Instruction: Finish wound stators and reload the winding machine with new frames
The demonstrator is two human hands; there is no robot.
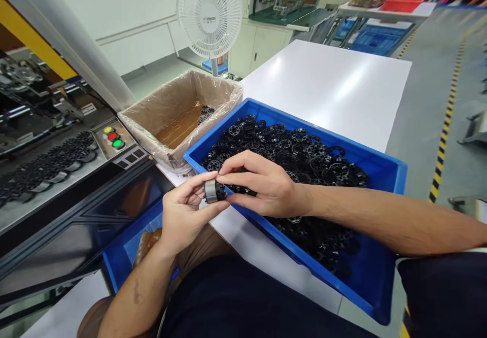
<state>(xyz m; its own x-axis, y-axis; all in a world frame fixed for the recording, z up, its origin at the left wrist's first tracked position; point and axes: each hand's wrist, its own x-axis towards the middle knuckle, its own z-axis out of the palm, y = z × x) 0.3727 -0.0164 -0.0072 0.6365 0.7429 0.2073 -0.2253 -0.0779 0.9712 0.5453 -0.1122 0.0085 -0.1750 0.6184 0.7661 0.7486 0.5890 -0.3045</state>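
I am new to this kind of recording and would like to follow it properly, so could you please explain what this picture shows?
There is no robot here: a person works with bare hands, seen by a head-worn camera looking forward and down. The left hand and right hand meet with their fingertips on a small round part, which has a grey band and black toothed ends. Just beyond, a blue bin full of black ring-shaped parts sits on a white table. Beside the bin is a plastic-lined box with a few parts inside. At the picture's left is a machine with yellow, red and green buttons. A white fan stands behind.
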